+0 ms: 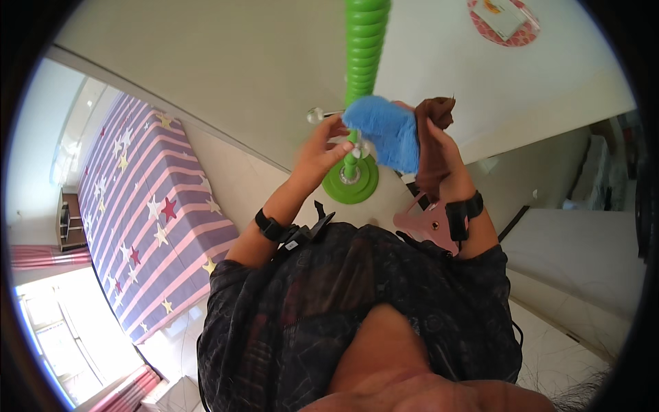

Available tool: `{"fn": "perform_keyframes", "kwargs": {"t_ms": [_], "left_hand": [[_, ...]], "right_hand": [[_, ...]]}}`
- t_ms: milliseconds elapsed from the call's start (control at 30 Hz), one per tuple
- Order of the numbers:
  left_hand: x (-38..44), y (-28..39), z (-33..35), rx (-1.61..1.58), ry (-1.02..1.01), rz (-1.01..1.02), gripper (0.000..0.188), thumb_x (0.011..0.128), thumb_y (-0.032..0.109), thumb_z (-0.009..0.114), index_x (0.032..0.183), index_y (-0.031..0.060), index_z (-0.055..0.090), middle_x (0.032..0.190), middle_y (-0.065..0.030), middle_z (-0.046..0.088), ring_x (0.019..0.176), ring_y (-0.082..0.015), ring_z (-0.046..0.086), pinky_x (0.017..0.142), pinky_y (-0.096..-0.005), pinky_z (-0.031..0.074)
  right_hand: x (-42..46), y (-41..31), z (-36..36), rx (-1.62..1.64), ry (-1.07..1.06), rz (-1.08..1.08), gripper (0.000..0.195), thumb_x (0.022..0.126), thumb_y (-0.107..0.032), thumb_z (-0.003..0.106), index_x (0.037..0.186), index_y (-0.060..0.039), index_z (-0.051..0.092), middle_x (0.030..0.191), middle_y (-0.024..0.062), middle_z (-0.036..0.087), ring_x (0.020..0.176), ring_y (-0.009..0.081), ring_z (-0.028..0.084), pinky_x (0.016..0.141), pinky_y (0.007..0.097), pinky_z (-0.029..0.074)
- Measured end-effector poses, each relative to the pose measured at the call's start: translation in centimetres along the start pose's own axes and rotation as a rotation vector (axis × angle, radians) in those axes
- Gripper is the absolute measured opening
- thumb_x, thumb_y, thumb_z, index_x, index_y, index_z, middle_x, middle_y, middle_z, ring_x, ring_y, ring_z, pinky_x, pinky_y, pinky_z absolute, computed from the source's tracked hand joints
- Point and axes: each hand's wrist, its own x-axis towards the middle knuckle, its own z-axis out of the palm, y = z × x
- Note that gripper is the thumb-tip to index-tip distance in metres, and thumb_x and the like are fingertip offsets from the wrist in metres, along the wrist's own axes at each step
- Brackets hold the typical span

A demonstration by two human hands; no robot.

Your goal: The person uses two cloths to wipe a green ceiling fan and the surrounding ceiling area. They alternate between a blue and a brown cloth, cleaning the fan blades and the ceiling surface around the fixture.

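Note:
A green stand with a ribbed upper pole (366, 51) and a round green base (351, 193) stands before me. My left hand (327, 147) is at the stand's thin lower part, fingers curled and apart, close to a clear knob-like piece (359, 149); whether it grips anything is unclear. My right hand (444, 144) holds a fluffy blue duster or cloth (388, 135) together with a brown cloth (431, 154). The blue piece lies in front of the pole, its left edge by my left fingertips. Another clear knob (315, 115) juts out beyond my left hand.
A striped, star-patterned bed cover (154, 206) lies at the left. A pink bag-like item (419, 226) is below my right hand. A pale wall or panel (231, 67) stands ahead, with a pink round item (504, 26) at upper right.

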Motion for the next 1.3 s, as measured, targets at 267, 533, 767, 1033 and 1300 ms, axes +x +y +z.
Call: {"fn": "perform_keyframes", "kwargs": {"t_ms": [267, 533, 767, 1033, 1300], "left_hand": [[-1.9, -1.8, -2.0, -0.527, -0.096, -0.162, 0.061, 0.090, 0.036, 0.069, 0.137, 0.0046, 0.047, 0.135, -0.0090, 0.054, 0.124, -0.0221, 0.052, 0.108, -0.0399, 0.039], [1.3, 2.3, -11.2, -0.375, 0.417, 0.207, 0.027, 0.092, 0.013, 0.063, 0.117, 0.0037, 0.061, 0.107, -0.0048, 0.067, 0.101, -0.0161, 0.063, 0.089, -0.0320, 0.050], [4.5, -1.5, -8.8, 0.644, 0.232, 0.283, 0.055, 0.079, 0.022, 0.078, 0.126, 0.0034, 0.056, 0.106, -0.0130, 0.067, 0.098, -0.0279, 0.066, 0.092, -0.0395, 0.049], [6.3, -1.1, -5.7, 1.484, -0.130, 0.288, 0.043, 0.081, 0.032, 0.067, 0.118, 0.0101, 0.063, 0.111, -0.0145, 0.065, 0.102, -0.0355, 0.061, 0.091, -0.0432, 0.048], [9.8, -3.2, -9.1, 0.315, -0.076, -0.350, 0.055, 0.093, 0.054, 0.053, 0.102, 0.0023, 0.068, 0.083, -0.0064, 0.066, 0.075, -0.0209, 0.063, 0.070, -0.0322, 0.050]], "right_hand": [[0.7, 2.4, 7.7, -0.434, -0.273, 0.070, 0.045, 0.094, -0.012, 0.059, 0.136, -0.0014, 0.048, 0.140, 0.0108, 0.050, 0.113, 0.0122, 0.053, 0.099, 0.0278, 0.042], [1.4, 3.1, 4.8, -0.502, -0.122, -0.100, 0.038, 0.094, -0.012, 0.057, 0.129, 0.0024, 0.054, 0.120, 0.0135, 0.063, 0.113, 0.0218, 0.059, 0.101, 0.0371, 0.045], [0.8, 5.8, 1.8, -0.646, -0.142, -0.042, 0.036, 0.094, -0.004, 0.056, 0.129, 0.0034, 0.052, 0.096, 0.0083, 0.062, 0.074, 0.0136, 0.057, 0.063, 0.0291, 0.046], [1.1, 5.8, 2.8, -0.877, -0.132, -0.033, 0.037, 0.090, 0.008, 0.055, 0.126, -0.0010, 0.058, 0.104, 0.0083, 0.066, 0.092, 0.0143, 0.062, 0.081, 0.0280, 0.048], [0.8, 6.6, 2.9, -0.693, -0.096, 0.025, 0.039, 0.089, 0.009, 0.054, 0.123, -0.0075, 0.063, 0.092, 0.0024, 0.064, 0.082, 0.0095, 0.059, 0.070, 0.0241, 0.051]]}}
